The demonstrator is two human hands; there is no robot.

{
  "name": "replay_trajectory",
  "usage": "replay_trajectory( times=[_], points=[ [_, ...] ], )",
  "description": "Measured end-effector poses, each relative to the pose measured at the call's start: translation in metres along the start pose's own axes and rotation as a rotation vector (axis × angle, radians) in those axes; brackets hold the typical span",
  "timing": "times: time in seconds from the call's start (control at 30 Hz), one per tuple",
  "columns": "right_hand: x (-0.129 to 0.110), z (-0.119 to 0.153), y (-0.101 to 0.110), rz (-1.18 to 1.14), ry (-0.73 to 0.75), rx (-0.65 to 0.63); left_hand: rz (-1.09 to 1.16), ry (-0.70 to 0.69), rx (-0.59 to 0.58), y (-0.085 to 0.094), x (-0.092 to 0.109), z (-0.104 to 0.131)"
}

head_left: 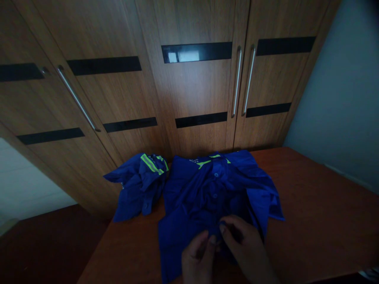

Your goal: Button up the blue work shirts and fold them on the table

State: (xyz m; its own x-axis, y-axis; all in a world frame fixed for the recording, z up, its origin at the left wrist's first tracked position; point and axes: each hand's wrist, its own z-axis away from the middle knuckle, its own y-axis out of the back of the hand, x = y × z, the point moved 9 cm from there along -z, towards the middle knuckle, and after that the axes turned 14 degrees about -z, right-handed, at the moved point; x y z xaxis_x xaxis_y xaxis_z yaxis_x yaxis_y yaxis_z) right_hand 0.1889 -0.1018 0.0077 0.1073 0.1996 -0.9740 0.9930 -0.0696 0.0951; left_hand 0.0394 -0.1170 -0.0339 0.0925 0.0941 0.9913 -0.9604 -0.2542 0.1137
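A blue work jacket with yellow-green reflective strips lies spread on the reddish-brown table, its buttons running down the front. At its lower front, my left hand pinches the cloth between thumb and fingers. Just to the right, my right hand grips the jacket's front edge, thumb and forefinger pressed together near the other hand's fingertips. What exactly lies between the fingertips is dark and hard to make out. Left of the jacket sits a second, crumpled blue garment with a reflective strip and a button; neither hand touches it.
The table reaches right toward a pale wall. Behind it stands a wooden wardrobe with dark strips and metal handles. The table's left edge drops to a dark floor.
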Motion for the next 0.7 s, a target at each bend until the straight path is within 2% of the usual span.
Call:
replay_trajectory(
  times=[0.07, 0.13, 0.27, 0.33, 0.4, 0.47, 0.6, 0.7],
  points=[
    [0.010, -0.002, -0.005, -0.161, -0.134, -0.090, 0.018, 0.026, -0.025, 0.000, -0.001, -0.002],
    [0.014, -0.001, -0.012, -0.291, -0.204, -0.196, 0.031, 0.041, -0.059, -0.001, -0.002, -0.004],
    [0.018, 0.009, -0.024, -0.337, -0.282, -0.361, 0.026, 0.025, -0.108, -0.003, -0.001, -0.011],
    [0.021, 0.016, -0.025, -0.334, -0.322, -0.400, -0.003, 0.009, -0.126, -0.004, 0.001, -0.015],
    [0.021, 0.018, -0.018, -0.377, -0.348, -0.389, -0.050, -0.003, -0.136, -0.001, 0.004, -0.019],
    [0.021, 0.012, 0.008, -0.429, -0.361, -0.254, -0.111, -0.015, -0.117, 0.011, 0.010, -0.022],
    [0.020, -0.005, 0.104, -0.507, -0.276, 0.204, -0.252, -0.046, 0.036, 0.064, 0.024, -0.029],
    [0.019, -0.017, 0.156, -0.372, -0.138, 0.321, -0.428, -0.071, 0.066, 0.094, 0.030, -0.037]
  ],
)
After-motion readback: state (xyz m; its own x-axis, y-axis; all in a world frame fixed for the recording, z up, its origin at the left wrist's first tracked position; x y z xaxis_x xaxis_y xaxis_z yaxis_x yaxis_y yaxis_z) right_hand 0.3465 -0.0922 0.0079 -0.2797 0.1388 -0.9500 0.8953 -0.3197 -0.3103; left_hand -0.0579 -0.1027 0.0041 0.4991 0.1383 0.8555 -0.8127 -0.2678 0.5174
